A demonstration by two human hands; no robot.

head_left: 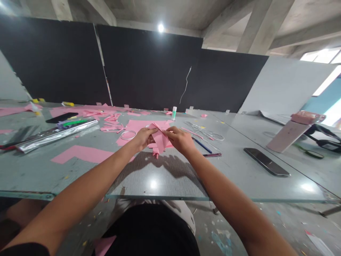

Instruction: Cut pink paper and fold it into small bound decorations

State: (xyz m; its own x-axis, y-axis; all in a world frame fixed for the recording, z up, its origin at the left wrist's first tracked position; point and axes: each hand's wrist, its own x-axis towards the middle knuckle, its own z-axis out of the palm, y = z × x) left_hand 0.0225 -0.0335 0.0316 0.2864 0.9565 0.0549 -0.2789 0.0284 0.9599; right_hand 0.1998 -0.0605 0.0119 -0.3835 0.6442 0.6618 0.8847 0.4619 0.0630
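L hand point(144, 138) & R hand point(179, 139) both narrow, pinching folded pink paper point(160, 138) betw them, long axis fwd-back above desk point(160, 177).

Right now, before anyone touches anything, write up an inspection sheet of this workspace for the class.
surface: glass-topped table, with pink cut-outs lying on it
job's things: folded pink paper, over a pink sheet
clutter: pink scraps, foil roll, glue stick, blue pen, phone
grippers: left hand and right hand both hold the paper in their fingers
cables: white wire-like line on the black wall
surroundings: black panels, concrete ceiling, window at right
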